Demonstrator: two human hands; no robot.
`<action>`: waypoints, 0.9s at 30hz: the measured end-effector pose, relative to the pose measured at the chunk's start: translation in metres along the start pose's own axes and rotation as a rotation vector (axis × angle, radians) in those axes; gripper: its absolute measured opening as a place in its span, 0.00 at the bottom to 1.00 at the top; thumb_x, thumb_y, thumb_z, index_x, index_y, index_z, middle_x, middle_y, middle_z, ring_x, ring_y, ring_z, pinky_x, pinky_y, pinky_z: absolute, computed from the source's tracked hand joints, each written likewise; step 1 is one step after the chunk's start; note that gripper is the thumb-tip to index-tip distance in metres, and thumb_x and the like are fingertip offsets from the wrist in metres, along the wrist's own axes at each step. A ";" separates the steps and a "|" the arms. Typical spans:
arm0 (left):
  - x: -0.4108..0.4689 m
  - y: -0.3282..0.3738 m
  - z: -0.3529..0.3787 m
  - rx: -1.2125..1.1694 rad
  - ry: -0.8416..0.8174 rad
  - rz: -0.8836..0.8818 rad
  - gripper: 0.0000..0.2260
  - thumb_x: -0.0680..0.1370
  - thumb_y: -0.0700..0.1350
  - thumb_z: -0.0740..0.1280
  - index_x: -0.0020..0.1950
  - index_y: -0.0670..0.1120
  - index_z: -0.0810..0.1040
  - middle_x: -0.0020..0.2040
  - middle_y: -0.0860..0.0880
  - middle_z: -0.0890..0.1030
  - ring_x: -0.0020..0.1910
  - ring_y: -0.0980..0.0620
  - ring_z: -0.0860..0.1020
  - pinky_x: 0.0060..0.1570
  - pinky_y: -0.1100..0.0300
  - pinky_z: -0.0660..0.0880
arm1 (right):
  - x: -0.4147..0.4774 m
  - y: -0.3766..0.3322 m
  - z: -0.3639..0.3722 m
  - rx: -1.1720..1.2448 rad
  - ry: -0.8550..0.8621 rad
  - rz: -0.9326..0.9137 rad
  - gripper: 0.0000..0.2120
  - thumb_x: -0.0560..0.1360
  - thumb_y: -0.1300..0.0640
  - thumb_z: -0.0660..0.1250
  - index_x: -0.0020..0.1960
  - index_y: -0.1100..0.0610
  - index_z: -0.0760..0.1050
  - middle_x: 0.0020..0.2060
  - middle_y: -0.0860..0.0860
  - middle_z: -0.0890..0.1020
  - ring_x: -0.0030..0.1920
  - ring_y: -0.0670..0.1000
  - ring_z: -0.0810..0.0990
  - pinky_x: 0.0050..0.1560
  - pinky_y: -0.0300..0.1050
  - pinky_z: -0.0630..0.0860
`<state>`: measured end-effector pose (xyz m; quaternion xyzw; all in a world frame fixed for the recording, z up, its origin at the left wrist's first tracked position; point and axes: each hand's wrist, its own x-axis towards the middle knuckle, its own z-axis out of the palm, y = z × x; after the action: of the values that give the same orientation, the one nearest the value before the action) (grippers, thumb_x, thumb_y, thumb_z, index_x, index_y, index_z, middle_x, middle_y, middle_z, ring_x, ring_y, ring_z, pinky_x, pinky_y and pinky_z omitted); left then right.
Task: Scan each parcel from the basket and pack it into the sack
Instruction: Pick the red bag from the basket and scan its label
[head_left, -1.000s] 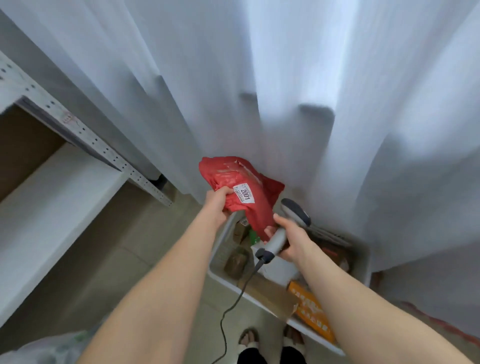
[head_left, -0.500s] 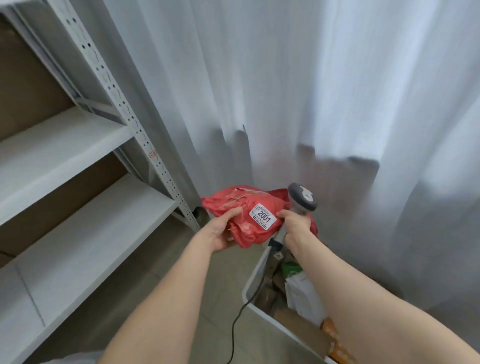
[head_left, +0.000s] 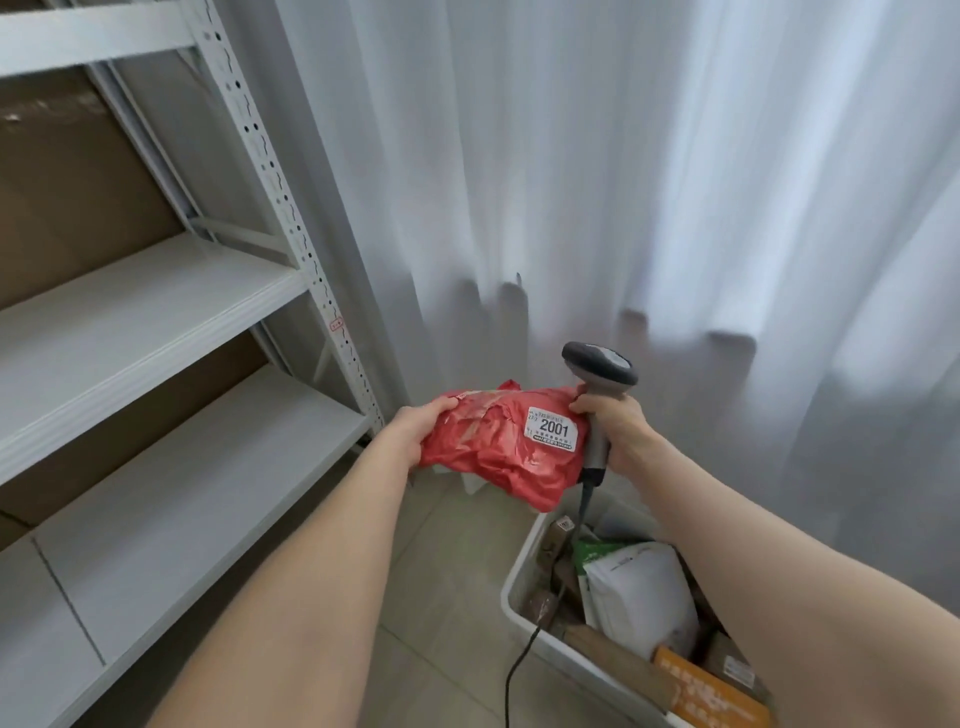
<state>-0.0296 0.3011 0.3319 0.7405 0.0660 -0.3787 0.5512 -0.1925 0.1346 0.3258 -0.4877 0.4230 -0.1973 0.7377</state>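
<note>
I see red parcel (head_left: 506, 447) swung from hanging to level since a second ago, now spanning both hands. Left hand (head_left: 415, 431) grips its 9 o'clock end, fingers curled round. Right hand (head_left: 618, 431) wraps scanner (head_left: 600, 371) handle, fingertips touching parcel's 3 o'clock end by label (head_left: 553, 430) reading 2001. Basket (head_left: 511, 587) of parcels at 5 o'clock from red parcel; shelf rack (head_left: 156, 312) at 9 o'clock.

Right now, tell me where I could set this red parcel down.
Bare: the middle shelf board and the lower shelf board, left of the perforated upright; also the floor tiles between shelving and basket. Crowded: the basket, packed with parcels.
</note>
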 end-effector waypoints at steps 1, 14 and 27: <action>-0.005 0.009 0.003 -0.081 -0.019 0.017 0.08 0.75 0.46 0.70 0.50 0.43 0.79 0.34 0.45 0.82 0.26 0.50 0.80 0.25 0.61 0.77 | -0.001 -0.004 -0.004 0.066 -0.009 0.046 0.08 0.71 0.69 0.67 0.46 0.59 0.77 0.37 0.55 0.80 0.36 0.54 0.80 0.41 0.48 0.80; -0.063 0.087 0.033 -0.404 -0.079 0.194 0.11 0.78 0.30 0.54 0.48 0.39 0.74 0.45 0.43 0.81 0.36 0.49 0.81 0.36 0.57 0.81 | -0.024 -0.066 -0.018 0.254 -0.111 0.155 0.11 0.73 0.68 0.65 0.55 0.62 0.74 0.44 0.58 0.81 0.33 0.50 0.76 0.27 0.39 0.73; -0.040 0.083 0.034 -0.143 0.286 0.359 0.23 0.79 0.54 0.63 0.68 0.40 0.71 0.59 0.45 0.78 0.54 0.44 0.77 0.55 0.54 0.75 | -0.025 -0.080 -0.025 0.192 -0.176 0.243 0.08 0.77 0.56 0.66 0.41 0.58 0.72 0.24 0.51 0.76 0.21 0.46 0.73 0.24 0.35 0.74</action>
<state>-0.0313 0.2524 0.4172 0.7454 0.0374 -0.1605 0.6459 -0.2173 0.1027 0.4030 -0.3758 0.3919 -0.1023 0.8335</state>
